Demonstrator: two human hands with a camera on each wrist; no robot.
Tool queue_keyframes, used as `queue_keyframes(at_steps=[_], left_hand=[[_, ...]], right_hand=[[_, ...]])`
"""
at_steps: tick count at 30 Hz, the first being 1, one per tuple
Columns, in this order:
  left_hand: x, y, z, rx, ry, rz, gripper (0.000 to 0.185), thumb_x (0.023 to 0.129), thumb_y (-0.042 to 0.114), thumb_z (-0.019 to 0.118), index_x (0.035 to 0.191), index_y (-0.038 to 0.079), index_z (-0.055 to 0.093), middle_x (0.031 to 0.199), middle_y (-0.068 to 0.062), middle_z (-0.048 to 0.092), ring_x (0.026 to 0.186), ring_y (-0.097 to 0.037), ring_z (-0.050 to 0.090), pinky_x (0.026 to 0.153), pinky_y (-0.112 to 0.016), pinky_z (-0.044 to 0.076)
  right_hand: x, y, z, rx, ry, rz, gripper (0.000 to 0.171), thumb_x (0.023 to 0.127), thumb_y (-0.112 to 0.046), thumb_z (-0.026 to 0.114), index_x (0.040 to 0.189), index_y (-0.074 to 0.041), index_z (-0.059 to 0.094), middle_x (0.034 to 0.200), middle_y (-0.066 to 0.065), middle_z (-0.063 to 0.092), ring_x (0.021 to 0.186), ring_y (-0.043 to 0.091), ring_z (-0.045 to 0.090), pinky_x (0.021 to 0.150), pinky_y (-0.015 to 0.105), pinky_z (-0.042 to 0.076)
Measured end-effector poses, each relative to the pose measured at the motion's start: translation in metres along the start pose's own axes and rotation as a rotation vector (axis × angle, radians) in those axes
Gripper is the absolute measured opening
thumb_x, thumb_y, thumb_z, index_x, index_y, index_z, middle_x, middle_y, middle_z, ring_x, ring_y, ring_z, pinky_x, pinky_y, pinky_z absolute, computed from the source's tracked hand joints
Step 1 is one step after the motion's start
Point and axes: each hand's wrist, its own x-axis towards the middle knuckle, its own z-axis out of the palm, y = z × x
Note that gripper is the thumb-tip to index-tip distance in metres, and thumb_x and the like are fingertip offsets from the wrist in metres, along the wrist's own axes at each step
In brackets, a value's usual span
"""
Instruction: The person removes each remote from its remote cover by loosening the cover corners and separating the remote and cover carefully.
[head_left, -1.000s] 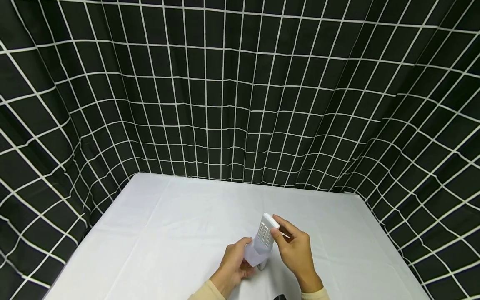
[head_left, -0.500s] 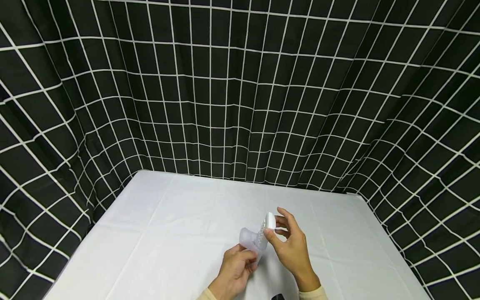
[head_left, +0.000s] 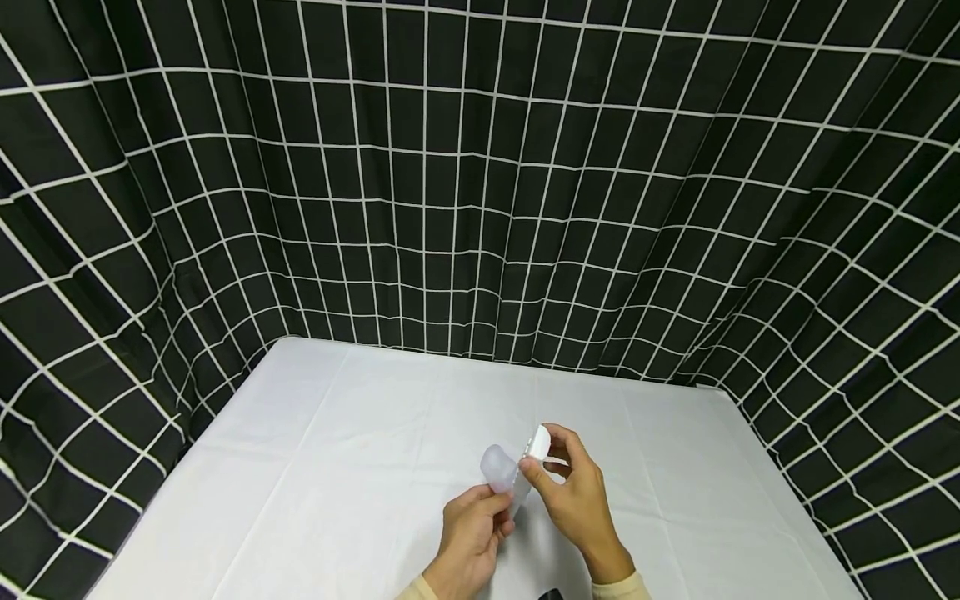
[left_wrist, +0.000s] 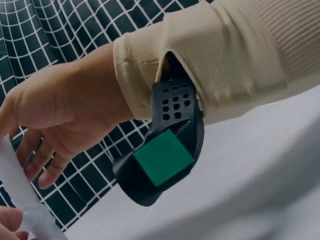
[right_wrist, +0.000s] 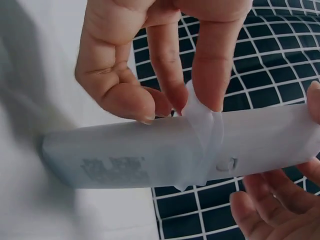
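A white remote control [head_left: 537, 443] is held tilted above the table, seen nearly edge-on in the head view. A translucent soft cover [head_left: 497, 468] wraps its lower part, with a rounded flap sticking out to the left. My left hand [head_left: 470, 533] pinches the cover between thumb and fingers. With thumb and fingertips, my right hand [head_left: 581, 500] grips the remote's upper end. In the right wrist view, the cover's gathered edge [right_wrist: 202, 145] crosses the remote's middle. Blurred print shows through the covered half. The remote's button face is hidden there.
A white cloth covers the table [head_left: 360, 433]. Black curtains [head_left: 465, 183] with a white grid enclose its back and sides. On the right wrist sits a black camera mount [left_wrist: 165, 145] with a green square.
The remote has turned from showing its buttons to nearly edge-on. My left hand has shifted its grip on the cover, whose flap now sticks out left. My right hand still grips the upper end.
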Motion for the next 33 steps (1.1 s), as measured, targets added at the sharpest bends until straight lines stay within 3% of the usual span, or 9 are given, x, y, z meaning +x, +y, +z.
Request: queue_keyframes(at_steps=[7,11,17,24,33], left_hand=[[0.006,0.004,-0.004,-0.052,0.03,-0.011,0.019,0.087,-0.005,0.063,0.103,-0.015,0.06,0.08,-0.011,0.057,0.072,-0.017,0.056,0.067,-0.026,0.052],[0.009,0.005,-0.004,-0.023,0.018,0.002,0.014,0.086,-0.006,0.062,0.098,-0.014,0.06,0.077,-0.011,0.056,0.068,-0.016,0.056,0.063,-0.026,0.052],[0.012,0.004,-0.007,0.022,0.022,-0.002,0.008,0.086,-0.007,0.059,0.091,-0.014,0.059,0.075,-0.011,0.055,0.064,-0.016,0.054,0.059,-0.026,0.051],[0.017,0.002,-0.013,-0.018,0.034,-0.03,0.008,0.084,-0.009,0.057,0.091,-0.014,0.058,0.071,-0.009,0.054,0.06,-0.015,0.052,0.056,-0.025,0.048],[0.019,0.0,-0.019,-0.05,0.06,-0.065,0.007,0.085,-0.007,0.057,0.09,-0.013,0.056,0.069,-0.009,0.054,0.059,-0.015,0.052,0.054,-0.024,0.047]], right_hand=[[-0.001,0.003,0.002,-0.051,-0.037,0.02,0.058,0.075,-0.006,0.083,0.125,0.001,0.055,0.102,0.007,0.064,0.095,0.019,0.063,0.082,0.034,0.053],[-0.001,0.004,0.003,-0.095,-0.039,0.015,0.056,0.074,-0.01,0.084,0.122,0.003,0.059,0.1,0.005,0.066,0.093,0.018,0.065,0.083,0.033,0.053],[-0.003,0.002,0.002,-0.057,0.017,-0.019,0.048,0.075,-0.007,0.083,0.117,0.004,0.062,0.098,0.005,0.067,0.091,0.017,0.065,0.084,0.035,0.052],[-0.003,-0.022,-0.001,-0.068,0.027,-0.031,0.046,0.072,0.008,0.08,0.114,0.013,0.059,0.098,0.015,0.067,0.089,0.021,0.065,0.082,0.039,0.053],[-0.008,0.0,-0.003,-0.018,0.032,-0.058,0.05,0.074,0.003,0.081,0.119,0.008,0.059,0.106,0.011,0.067,0.098,0.022,0.064,0.087,0.025,0.049]])
